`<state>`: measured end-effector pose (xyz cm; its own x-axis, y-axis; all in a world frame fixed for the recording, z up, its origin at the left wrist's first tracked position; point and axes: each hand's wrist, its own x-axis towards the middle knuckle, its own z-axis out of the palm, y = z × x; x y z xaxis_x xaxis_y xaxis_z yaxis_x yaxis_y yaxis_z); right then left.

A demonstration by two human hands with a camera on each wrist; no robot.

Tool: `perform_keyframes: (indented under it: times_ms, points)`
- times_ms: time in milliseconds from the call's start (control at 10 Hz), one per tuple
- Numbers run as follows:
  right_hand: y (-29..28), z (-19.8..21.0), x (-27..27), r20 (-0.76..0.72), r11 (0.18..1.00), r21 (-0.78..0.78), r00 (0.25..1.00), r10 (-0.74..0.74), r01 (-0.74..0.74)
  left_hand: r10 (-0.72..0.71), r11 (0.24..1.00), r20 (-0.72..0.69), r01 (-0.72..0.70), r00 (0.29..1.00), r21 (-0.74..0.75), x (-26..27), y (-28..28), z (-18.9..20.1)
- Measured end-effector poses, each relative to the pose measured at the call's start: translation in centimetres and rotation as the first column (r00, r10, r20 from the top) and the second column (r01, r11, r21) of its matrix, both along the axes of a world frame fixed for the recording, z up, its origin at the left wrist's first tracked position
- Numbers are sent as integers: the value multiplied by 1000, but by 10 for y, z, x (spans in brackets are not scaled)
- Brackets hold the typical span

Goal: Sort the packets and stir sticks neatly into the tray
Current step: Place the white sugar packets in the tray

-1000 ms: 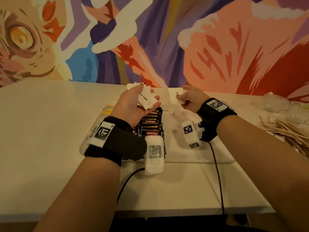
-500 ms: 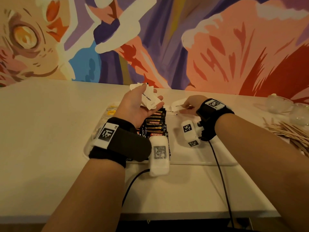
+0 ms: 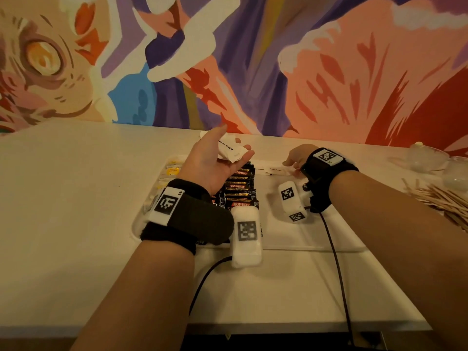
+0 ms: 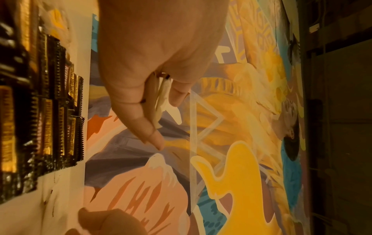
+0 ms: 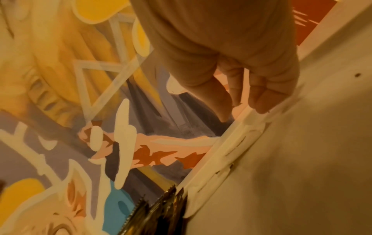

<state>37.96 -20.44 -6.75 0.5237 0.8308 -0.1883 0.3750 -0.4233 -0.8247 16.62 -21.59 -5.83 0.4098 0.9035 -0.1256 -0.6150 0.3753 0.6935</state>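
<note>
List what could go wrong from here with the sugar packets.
1. The left hand holds a loose stack of white sugar packets palm-up above the tray; some could slide off onto the Kopiko sachets.
2. The right hand presses the sugar packets laid at the tray's far edge; a nudge could skew that row.

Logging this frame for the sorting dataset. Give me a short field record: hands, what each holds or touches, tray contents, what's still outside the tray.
left hand: palm up above the tray, holds a small stack of white sugar packets
right hand: fingertips on white sugar packets in tray, at the far end of the tray
tray: white, on the white table
tray contents: black Kopiko packets in the middle rows; yellow packets at the left end
outside tray: wooden stir sticks piled on the table, to the right
</note>
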Motion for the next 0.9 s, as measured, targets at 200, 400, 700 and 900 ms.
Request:
perform_keyframes:
  times_ms: [200,400,700,900]
  points:
    - [-7,14,-24,-116,958,279,993,-28,60,-50,998,74,47,996,46,-1,-5,0]
    - [-49,33,-62,-103,879,403,942,320,-255,4,980,-83,13,997,196,8,-3,-3]
    - [-50,40,-74,-216,906,288,900,378,-311,69,979,24,-73,997,192,12,-2,-5]
    - [-31,38,-45,-357,940,331,913,199,-75,145,978,69,-154,987,141,4,1,-6]
